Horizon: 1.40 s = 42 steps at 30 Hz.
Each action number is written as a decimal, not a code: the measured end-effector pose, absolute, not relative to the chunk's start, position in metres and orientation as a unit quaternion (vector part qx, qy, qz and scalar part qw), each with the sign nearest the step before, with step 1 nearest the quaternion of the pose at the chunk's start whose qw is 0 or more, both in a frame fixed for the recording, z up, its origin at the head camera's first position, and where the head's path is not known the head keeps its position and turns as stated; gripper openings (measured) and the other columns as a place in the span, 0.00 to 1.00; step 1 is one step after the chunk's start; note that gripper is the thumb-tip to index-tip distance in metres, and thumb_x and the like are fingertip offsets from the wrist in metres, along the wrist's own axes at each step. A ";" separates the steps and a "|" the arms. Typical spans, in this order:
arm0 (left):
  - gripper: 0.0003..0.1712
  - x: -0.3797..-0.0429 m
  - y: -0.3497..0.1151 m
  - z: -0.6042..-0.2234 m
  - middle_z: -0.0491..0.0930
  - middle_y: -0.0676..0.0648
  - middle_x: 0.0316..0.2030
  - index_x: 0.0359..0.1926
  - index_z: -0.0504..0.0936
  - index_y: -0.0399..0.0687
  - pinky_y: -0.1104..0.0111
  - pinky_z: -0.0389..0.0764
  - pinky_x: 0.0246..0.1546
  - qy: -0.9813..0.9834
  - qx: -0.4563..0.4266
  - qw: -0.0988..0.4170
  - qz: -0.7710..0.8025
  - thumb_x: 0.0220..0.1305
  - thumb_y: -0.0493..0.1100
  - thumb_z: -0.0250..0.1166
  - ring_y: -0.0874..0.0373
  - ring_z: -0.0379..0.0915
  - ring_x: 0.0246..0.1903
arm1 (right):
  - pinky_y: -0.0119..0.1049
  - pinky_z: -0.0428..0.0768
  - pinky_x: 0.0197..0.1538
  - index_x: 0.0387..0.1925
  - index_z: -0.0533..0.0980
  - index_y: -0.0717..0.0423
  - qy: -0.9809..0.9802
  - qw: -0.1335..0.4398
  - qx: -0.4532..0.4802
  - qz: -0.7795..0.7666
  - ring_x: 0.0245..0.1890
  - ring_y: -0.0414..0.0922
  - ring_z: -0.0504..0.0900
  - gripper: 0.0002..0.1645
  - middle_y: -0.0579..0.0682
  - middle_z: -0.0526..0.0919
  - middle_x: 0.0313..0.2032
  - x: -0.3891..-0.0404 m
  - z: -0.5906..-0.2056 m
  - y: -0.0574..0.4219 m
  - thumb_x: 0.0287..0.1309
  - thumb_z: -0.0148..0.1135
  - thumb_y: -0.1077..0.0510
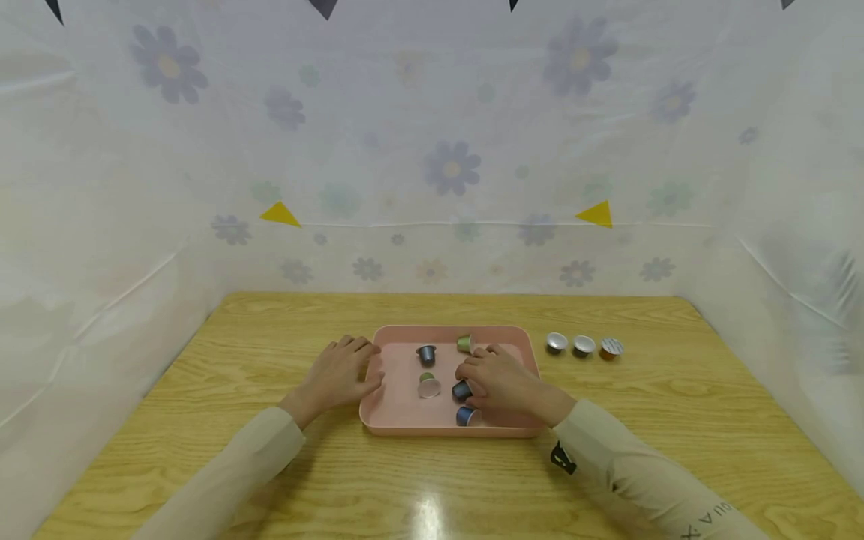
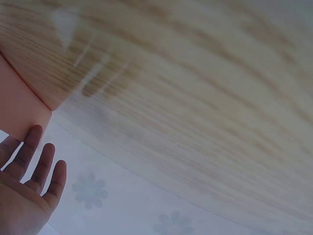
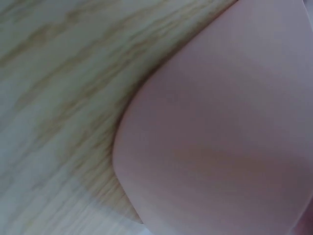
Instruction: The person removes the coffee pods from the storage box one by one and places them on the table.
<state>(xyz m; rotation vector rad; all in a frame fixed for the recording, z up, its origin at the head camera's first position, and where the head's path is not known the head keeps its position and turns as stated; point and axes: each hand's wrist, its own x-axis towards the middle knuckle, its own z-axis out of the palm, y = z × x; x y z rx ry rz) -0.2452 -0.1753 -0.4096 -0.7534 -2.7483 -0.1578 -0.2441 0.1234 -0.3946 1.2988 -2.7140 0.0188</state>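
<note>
While the left grip (image 1: pixel 343 373) rests, fingers loosely extended, at the rim of the pink tray (image 1: pixel 445 432), the right grip (image 1: pixel 499 381) curls over a dark capsule (image 1: pixel 461 390), though I cannot tell if it pinches. A low sweep could knock the blue capsule (image 1: pixel 464 416) just nearside of it.

A small curtained-off booth is suggested: a wood-grain worktop (image 1: pixel 196 397) is enclosed on three sides by pale, flower-printed sheeting (image 1: pixel 378 120), against which two yellow triangles (image 1: pixel 281 215) are seen. The building type cannot be told.
</note>
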 end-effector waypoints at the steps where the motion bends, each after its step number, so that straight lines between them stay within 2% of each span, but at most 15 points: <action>1: 0.25 -0.245 -0.175 -0.409 0.77 0.48 0.46 0.49 0.78 0.47 0.53 0.73 0.44 -0.953 -0.261 0.144 -0.055 0.56 0.58 0.58 0.50 0.70 0.45 | 0.46 0.70 0.51 0.40 0.76 0.44 -0.900 0.066 0.431 0.008 0.44 0.42 0.75 0.19 0.41 0.81 0.39 -0.244 -0.395 0.123 0.45 0.68 0.45; 9: 0.25 -0.246 -0.177 -0.410 0.76 0.48 0.47 0.50 0.78 0.48 0.53 0.73 0.45 -0.954 -0.260 0.138 -0.054 0.57 0.58 0.57 0.50 0.70 0.46 | 0.47 0.71 0.51 0.38 0.75 0.45 -0.899 0.079 0.431 0.014 0.42 0.42 0.75 0.17 0.41 0.81 0.37 -0.245 -0.395 0.124 0.46 0.67 0.47; 20: 0.25 -0.246 -0.176 -0.410 0.76 0.48 0.47 0.50 0.78 0.48 0.53 0.73 0.45 -0.953 -0.263 0.138 -0.056 0.57 0.58 0.57 0.50 0.70 0.45 | 0.42 0.75 0.39 0.37 0.76 0.45 -0.888 0.126 0.442 -0.006 0.40 0.43 0.77 0.17 0.41 0.80 0.37 -0.247 -0.393 0.131 0.45 0.68 0.45; 24: 0.25 -0.246 -0.177 -0.410 0.77 0.48 0.46 0.50 0.78 0.47 0.53 0.73 0.45 -0.952 -0.265 0.140 -0.057 0.57 0.57 0.58 0.50 0.70 0.45 | 0.40 0.73 0.38 0.36 0.75 0.46 -0.877 0.151 0.455 0.000 0.35 0.42 0.77 0.17 0.42 0.79 0.35 -0.248 -0.392 0.135 0.44 0.68 0.45; 33: 0.25 -0.247 -0.177 -0.411 0.76 0.48 0.46 0.50 0.78 0.47 0.53 0.73 0.45 -0.952 -0.266 0.141 -0.055 0.57 0.57 0.58 0.50 0.70 0.45 | 0.37 0.68 0.38 0.35 0.76 0.46 -0.872 0.156 0.463 0.021 0.32 0.41 0.72 0.17 0.41 0.76 0.32 -0.249 -0.392 0.145 0.43 0.70 0.48; 42: 0.25 -0.246 -0.176 -0.411 0.77 0.48 0.46 0.49 0.78 0.46 0.53 0.73 0.43 -0.951 -0.267 0.148 -0.056 0.56 0.57 0.58 0.50 0.70 0.45 | 0.45 0.69 0.46 0.34 0.77 0.45 -0.866 0.197 0.459 0.007 0.33 0.43 0.72 0.15 0.42 0.74 0.29 -0.252 -0.391 0.158 0.41 0.70 0.49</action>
